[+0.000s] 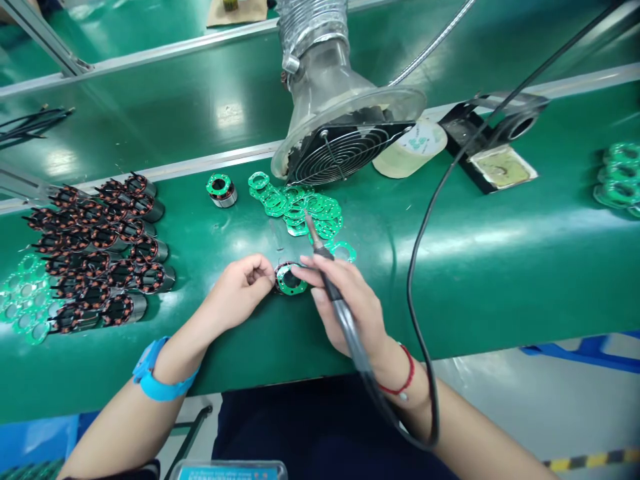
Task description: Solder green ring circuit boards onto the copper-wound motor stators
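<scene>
A motor stator topped with a green ring-shaped circuit board (291, 281) stands on the green bench between my hands. My left hand (245, 290) is closed at its left side, fingertips pinched against the edge; whether a wire or the rim is between them I cannot make out. In my right hand (350, 300) is a soldering iron (326, 267), its tip pointing up and away over loose green ring boards (313, 207). The fingers of that hand reach to the stator's right edge. Another stator with a green board (221, 191) stands farther back on the left.
Rows of bare stators (105, 253) fill the left side, beside more ring boards (25, 297). A fume extractor hood (345, 127) hangs over the back. Behind it are a tape roll (413, 148) and a soldering stand with sponge (503, 167). The iron's black cable (413, 267) loops on the right.
</scene>
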`<state>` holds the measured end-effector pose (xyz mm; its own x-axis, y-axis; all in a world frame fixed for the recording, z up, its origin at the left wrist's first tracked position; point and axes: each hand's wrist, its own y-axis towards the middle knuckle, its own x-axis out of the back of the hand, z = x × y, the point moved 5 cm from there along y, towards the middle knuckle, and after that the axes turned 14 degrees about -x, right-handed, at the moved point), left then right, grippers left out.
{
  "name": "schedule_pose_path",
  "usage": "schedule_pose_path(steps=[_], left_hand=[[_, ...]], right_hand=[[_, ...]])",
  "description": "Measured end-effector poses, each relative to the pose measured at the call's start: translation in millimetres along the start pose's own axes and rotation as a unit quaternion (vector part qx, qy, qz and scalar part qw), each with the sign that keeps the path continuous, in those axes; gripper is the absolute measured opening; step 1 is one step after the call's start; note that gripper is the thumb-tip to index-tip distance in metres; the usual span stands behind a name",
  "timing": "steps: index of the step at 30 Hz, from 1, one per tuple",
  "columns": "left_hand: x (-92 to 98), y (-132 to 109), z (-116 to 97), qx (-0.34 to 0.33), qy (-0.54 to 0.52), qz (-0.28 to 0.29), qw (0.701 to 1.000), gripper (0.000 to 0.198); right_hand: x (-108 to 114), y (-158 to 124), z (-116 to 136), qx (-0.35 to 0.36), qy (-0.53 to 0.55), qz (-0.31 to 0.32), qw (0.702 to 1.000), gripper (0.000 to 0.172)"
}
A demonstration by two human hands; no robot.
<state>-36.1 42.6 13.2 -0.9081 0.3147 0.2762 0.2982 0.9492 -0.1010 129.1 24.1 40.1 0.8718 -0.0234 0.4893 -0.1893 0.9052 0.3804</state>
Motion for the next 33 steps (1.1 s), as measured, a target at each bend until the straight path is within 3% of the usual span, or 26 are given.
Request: schedule_pose_path(steps=[8,33], left_hand=[[0.6,1.4,6.2,0.035,0.009,-0.017,0.999,0.004],[0.7,3.2,6.4,0.021,0.030,-0.008,0.999,0.004]], right_hand=[[20.3,-19.6,-21.1,-0.085,0.155,-0.102,0.979,0.026],[16.2,-19.8,-21.7,-0.087,0.190,-0.096,0.973,0.020]])
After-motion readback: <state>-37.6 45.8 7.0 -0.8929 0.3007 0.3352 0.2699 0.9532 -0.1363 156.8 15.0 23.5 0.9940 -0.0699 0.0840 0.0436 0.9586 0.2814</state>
